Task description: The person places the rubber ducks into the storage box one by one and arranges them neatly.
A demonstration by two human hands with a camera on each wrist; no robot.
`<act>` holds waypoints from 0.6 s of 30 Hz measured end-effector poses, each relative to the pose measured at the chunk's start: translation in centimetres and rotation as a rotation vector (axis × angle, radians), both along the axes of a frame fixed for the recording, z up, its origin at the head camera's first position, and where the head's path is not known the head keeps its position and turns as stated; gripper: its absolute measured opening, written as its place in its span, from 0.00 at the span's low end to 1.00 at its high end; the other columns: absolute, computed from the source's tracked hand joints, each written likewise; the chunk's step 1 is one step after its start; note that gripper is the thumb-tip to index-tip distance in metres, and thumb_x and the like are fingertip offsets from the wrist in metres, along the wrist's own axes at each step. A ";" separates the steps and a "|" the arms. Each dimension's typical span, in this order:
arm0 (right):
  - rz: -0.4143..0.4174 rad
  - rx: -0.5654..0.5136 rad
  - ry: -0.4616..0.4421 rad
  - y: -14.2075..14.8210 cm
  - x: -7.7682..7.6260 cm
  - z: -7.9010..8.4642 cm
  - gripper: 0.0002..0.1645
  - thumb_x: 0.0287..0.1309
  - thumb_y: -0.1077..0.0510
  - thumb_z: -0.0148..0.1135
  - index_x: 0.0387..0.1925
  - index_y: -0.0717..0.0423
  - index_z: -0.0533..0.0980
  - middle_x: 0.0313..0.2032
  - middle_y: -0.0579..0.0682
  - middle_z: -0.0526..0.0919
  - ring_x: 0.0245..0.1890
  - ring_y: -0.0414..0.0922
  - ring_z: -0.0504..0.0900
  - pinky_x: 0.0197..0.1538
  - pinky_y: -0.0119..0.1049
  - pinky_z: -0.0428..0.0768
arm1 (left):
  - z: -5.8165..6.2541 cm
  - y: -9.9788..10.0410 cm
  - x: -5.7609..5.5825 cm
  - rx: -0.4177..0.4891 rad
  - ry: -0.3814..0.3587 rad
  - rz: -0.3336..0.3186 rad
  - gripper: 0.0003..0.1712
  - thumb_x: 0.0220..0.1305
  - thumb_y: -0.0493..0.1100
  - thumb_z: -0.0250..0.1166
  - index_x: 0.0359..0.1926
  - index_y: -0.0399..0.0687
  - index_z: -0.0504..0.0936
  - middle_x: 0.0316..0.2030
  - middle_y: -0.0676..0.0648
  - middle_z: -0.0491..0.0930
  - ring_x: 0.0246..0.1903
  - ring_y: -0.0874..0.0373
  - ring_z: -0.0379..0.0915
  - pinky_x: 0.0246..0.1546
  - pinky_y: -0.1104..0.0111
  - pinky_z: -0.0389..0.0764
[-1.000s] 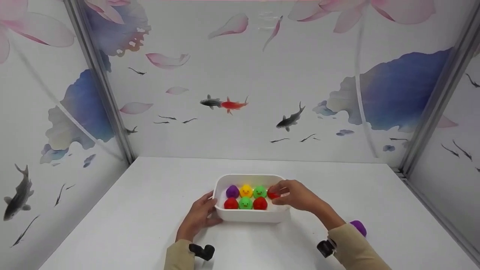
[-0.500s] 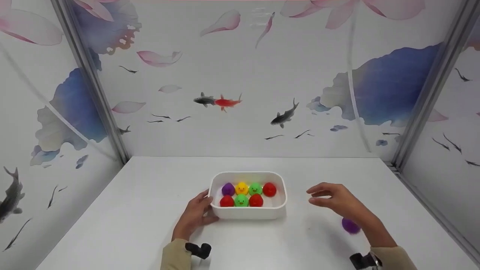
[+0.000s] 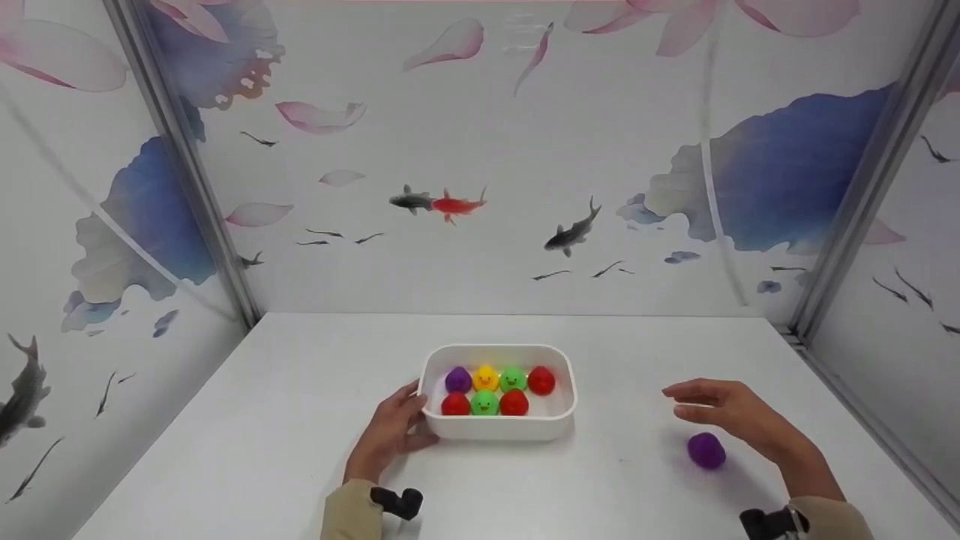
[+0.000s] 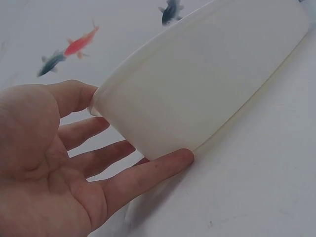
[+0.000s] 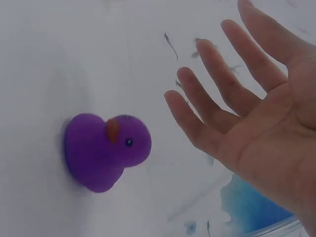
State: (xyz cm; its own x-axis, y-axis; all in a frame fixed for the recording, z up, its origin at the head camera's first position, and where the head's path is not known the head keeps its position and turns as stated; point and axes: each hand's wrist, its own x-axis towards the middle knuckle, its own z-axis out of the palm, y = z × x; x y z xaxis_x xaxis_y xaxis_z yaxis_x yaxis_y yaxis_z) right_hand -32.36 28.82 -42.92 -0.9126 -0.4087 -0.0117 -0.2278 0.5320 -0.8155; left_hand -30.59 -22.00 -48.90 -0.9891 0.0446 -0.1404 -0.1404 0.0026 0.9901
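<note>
A white plastic box (image 3: 496, 429) stands on the table with several small toy ducks inside, in two rows. The back row holds a purple duck (image 3: 458, 379), a yellow one (image 3: 486, 378), a green one (image 3: 513, 378) and a red one (image 3: 541, 380). My left hand (image 3: 388, 429) grips the box's left end, its fingers and thumb at the rim and lower wall (image 4: 197, 84). To the right, my right hand (image 3: 739, 414) hovers with loosely spread fingers and holds nothing. Just below it a purple rubber duck (image 3: 706, 451) lies on the table, apart from the fingers (image 5: 185, 116).
The white tabletop (image 3: 315, 390) meets a back wall (image 3: 450, 270) printed with fish and petals. Side panels with metal posts (image 3: 847, 187) close in the left and right.
My right hand has let go of the red duck at the box's back right and moved right to above the purple duck. The left hand keeps its place on the box.
</note>
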 end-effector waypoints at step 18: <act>-0.047 0.022 -0.183 4.3 0.5 -3.0 0.38 0.65 0.46 0.64 0.70 0.61 0.66 0.72 0.72 0.60 0.66 0.63 0.74 0.62 0.58 0.80 | -0.3 0.2 -0.1 -0.021 -0.013 0.019 0.35 0.77 0.51 0.53 0.78 0.48 0.56 0.73 0.34 0.63 0.67 0.39 0.70 0.54 0.53 0.85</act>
